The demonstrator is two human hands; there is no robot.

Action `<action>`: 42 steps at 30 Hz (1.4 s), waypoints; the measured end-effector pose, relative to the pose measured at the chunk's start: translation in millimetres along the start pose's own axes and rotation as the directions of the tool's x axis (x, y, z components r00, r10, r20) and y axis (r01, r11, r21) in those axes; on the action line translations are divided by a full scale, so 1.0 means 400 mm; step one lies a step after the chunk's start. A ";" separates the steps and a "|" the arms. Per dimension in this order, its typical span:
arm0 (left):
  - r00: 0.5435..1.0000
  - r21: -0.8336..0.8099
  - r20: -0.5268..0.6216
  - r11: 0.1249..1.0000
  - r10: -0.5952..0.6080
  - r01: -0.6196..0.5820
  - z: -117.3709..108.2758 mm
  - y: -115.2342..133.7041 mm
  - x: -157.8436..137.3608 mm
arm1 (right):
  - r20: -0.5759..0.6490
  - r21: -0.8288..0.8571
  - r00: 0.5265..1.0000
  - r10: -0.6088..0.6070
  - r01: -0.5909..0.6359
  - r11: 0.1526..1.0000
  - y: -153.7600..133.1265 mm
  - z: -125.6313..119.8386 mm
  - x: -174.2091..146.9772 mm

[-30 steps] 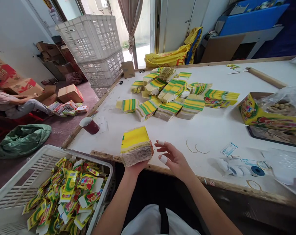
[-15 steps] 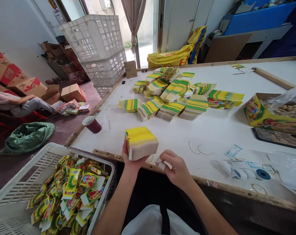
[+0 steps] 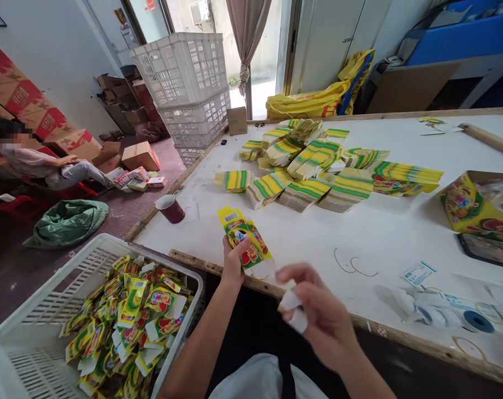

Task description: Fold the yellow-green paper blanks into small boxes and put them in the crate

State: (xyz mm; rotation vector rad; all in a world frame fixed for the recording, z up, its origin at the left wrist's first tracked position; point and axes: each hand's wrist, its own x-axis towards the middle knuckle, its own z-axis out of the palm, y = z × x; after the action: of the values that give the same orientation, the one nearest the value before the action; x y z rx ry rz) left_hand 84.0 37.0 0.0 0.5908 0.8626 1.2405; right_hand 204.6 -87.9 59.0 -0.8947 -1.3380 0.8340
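My left hand [image 3: 233,265] is closed round a stack of flat printed cartons [image 3: 246,244], its thumb pressed on the yellow, green and red printed face. The cartons are tilted over the table's front edge. To their right my right hand [image 3: 315,310] hovers, slightly blurred, with its fingers curled but apart. White wrapping [image 3: 291,301], which looks like tape, shows on its fingertips. I see nothing else in that hand. Beyond the hands lie several bundles of flat cartons [image 3: 313,160] with yellow and green striped edges.
A white crate [image 3: 103,244] of small cartons [image 3: 141,310] stands at lower left. A dark red cup [image 3: 170,209] is on the table. Rubber bands [image 3: 345,266], a tape roll [image 3: 478,321], a phone [image 3: 488,249] and an open display box [image 3: 471,202] lie rightward. A person [image 3: 47,155] sits far left.
The carton stack has turned in my left hand, from its edges to its printed face. My right hand has moved closer to me and its fingers have spread. The view has shifted left.
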 end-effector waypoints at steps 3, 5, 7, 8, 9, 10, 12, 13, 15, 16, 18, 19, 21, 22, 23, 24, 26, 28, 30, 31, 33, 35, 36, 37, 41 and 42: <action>0.985 0.195 0.153 0.980 -0.078 0.047 -0.008 0.019 -0.006 | -0.274 0.262 0.956 0.105 -0.031 0.964 0.013 -0.053 0.047; 0.944 0.357 0.286 0.932 -0.164 0.054 -0.008 0.042 -0.011 | -0.382 0.457 0.904 0.190 0.006 0.889 0.030 -0.104 0.085; 0.870 0.494 0.418 0.869 -0.263 0.025 -0.001 0.066 -0.016 | -0.460 0.579 0.847 0.266 0.058 0.813 0.055 -0.166 0.118; 0.824 0.542 0.476 0.840 -0.306 -0.001 0.005 0.078 -0.017 | -0.509 0.607 0.810 0.292 0.098 0.788 0.068 -0.201 0.131; 0.780 0.577 0.525 0.816 -0.340 -0.032 0.012 0.087 -0.019 | -0.543 0.629 0.770 0.334 0.110 0.770 0.082 -0.236 0.140; 0.740 0.607 0.562 0.792 -0.370 -0.064 0.019 0.094 -0.019 | -0.580 0.614 0.742 0.338 0.125 0.779 0.095 -0.272 0.144; 0.689 0.668 0.594 0.732 -0.415 -0.135 0.035 0.098 -0.017 | -0.646 0.572 0.687 0.332 0.149 0.807 0.116 -0.338 0.142; 0.680 0.693 0.596 0.701 -0.427 -0.168 0.042 0.096 -0.015 | -0.678 0.544 0.661 0.321 0.159 0.824 0.123 -0.368 0.136; 0.688 0.737 0.584 0.636 -0.431 -0.228 0.054 0.085 -0.010 | -0.741 0.493 0.599 0.303 0.180 0.851 0.131 -0.419 0.120; 0.696 0.754 0.578 0.604 -0.426 -0.256 0.059 0.078 -0.008 | -0.772 0.467 0.564 0.293 0.191 0.863 0.133 -0.441 0.111; 0.704 0.781 0.573 0.539 -0.419 -0.315 0.067 0.066 -0.002 | -0.828 0.414 0.490 0.274 0.204 0.887 0.136 -0.479 0.097; 0.705 0.792 0.574 0.502 -0.418 -0.347 0.071 0.062 0.000 | -0.851 0.388 0.454 0.264 0.205 0.898 0.137 -0.495 0.092; 0.705 0.804 0.577 0.438 -0.412 -0.402 0.079 0.060 0.004 | -0.888 0.337 0.390 0.244 0.190 0.922 0.141 -0.528 0.089; 0.698 0.805 0.583 0.415 -0.416 -0.424 0.084 0.063 0.004 | -0.903 0.310 0.363 0.232 0.174 0.935 0.144 -0.544 0.089; 0.681 0.802 0.592 0.397 -0.431 -0.445 0.089 0.067 0.004 | -0.915 0.283 0.339 0.219 0.153 0.947 0.146 -0.561 0.091; 0.653 0.796 0.604 0.385 -0.457 -0.467 0.094 0.073 0.003 | -0.926 0.254 0.318 0.203 0.127 0.959 0.148 -0.578 0.094; 0.571 0.769 0.636 0.372 -0.518 -0.520 0.104 0.085 0.000 | -0.943 0.187 0.289 0.162 0.060 0.980 0.149 -0.611 0.099; 0.501 0.738 0.659 0.355 -0.560 -0.574 0.112 0.095 -0.002 | -0.949 0.112 0.294 0.115 -0.029 0.993 0.148 -0.633 0.098; 0.493 0.725 0.665 0.326 -0.561 -0.606 0.117 0.098 0.001 | -0.932 0.031 0.353 0.082 -0.149 0.988 0.146 -0.636 0.083; 0.513 0.726 0.665 0.311 -0.542 -0.613 0.118 0.098 0.005 | -0.911 -0.012 0.404 0.078 -0.217 0.976 0.145 -0.629 0.071; 0.573 0.734 0.663 0.264 -0.483 -0.626 0.119 0.097 0.020 | -0.842 -0.106 0.530 0.104 -0.352 0.930 0.146 -0.600 0.037; 0.616 0.733 0.659 0.184 -0.432 -0.655 0.120 0.099 0.041 | -0.744 -0.214 0.647 0.167 -0.468 0.858 0.148 -0.559 -0.002; 0.626 0.725 0.659 0.132 -0.418 -0.676 0.121 0.101 0.053 | -0.697 -0.272 0.688 0.201 -0.513 0.814 0.149 -0.540 -0.021; 0.630 0.714 0.657 0.075 -0.413 -0.696 0.121 0.105 0.064 | -0.659 -0.332 0.716 0.230 -0.551 0.765 0.151 -0.522 -0.038; 0.651 0.665 0.644 -0.125 -0.402 -0.736 0.125 0.132 0.096 | -0.632 -0.533 0.732 0.254 -0.649 0.544 0.158 -0.490 -0.076; 0.661 0.655 0.639 -0.173 -0.393 -0.736 0.126 0.139 0.099 | -0.638 -0.563 0.728 0.251 -0.664 0.492 0.160 -0.490 -0.078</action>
State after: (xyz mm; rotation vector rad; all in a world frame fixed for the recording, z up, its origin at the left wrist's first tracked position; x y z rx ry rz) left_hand 97.8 92.4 63.1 2.5646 0.8655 0.0388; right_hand 398.4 -99.5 -16.4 -2.1124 -0.9559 0.3313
